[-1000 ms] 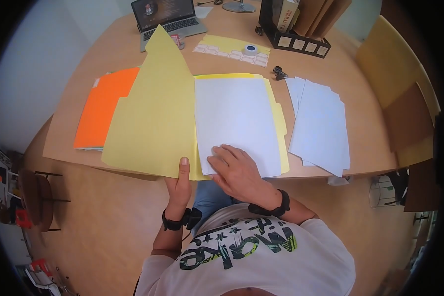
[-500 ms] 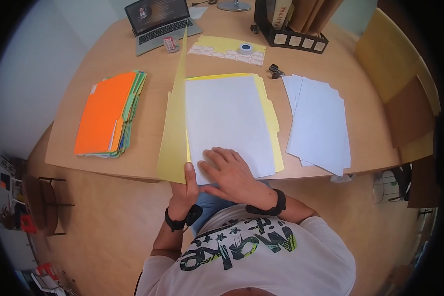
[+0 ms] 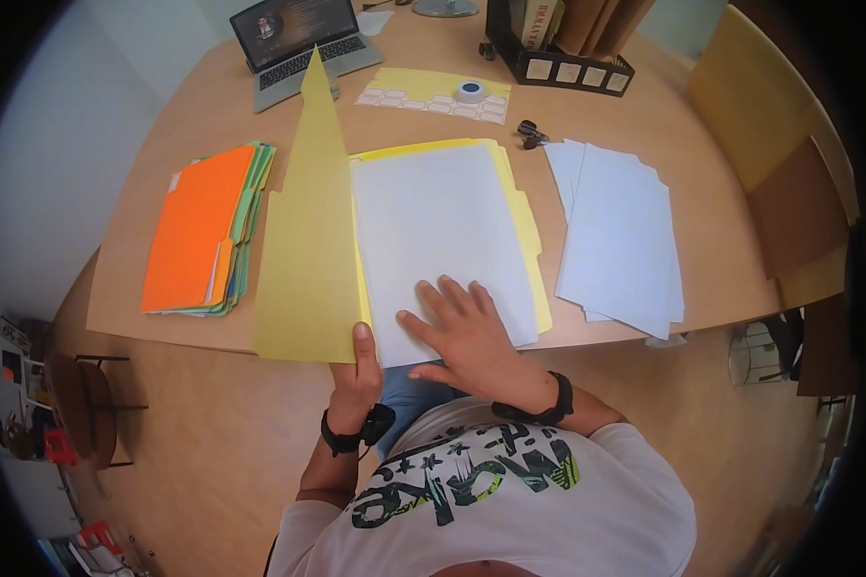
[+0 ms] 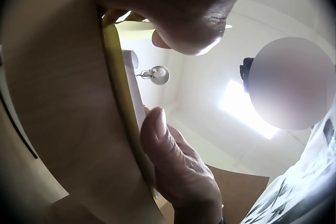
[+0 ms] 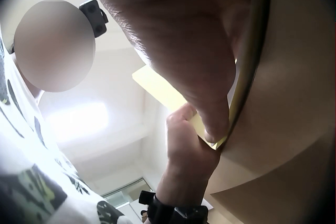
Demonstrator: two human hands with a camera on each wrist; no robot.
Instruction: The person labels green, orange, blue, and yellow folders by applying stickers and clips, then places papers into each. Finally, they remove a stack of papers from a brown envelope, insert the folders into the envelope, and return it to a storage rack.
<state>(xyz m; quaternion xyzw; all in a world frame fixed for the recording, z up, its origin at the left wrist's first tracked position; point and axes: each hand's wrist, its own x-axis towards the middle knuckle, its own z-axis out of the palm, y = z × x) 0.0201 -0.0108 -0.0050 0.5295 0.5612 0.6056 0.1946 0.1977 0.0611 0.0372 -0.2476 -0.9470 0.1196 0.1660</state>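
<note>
A yellow file folder [image 3: 308, 260] lies at the table's front edge with its front cover raised and leaning left. White paper [image 3: 438, 221] rests inside on the right half, and the folder's tabbed back edge shows beyond it. My left hand [image 3: 358, 370] holds the cover at its lower corner by the fold, thumb on top and the other fingers hidden beneath. With fingers spread, my right hand [image 3: 467, 337] rests on the lower part of the paper. In the right wrist view, the left hand [image 5: 186, 150] is close to the right thumb at the folder's edge.
Left stands a stack of folders [image 3: 192, 231], orange on top; right lie loose white sheets [image 3: 621, 240]. Behind are a black clip-like object [image 3: 529, 133], a yellow label sheet [image 3: 385, 87] with a round white item [image 3: 470, 91], a laptop [image 3: 308, 58] and a black organizer [image 3: 573, 72].
The cover swung up nearly on edge, then tipped partly back to the left. My right hand's fingers have spread wider on the paper. The left hand keeps its hold near the fold.
</note>
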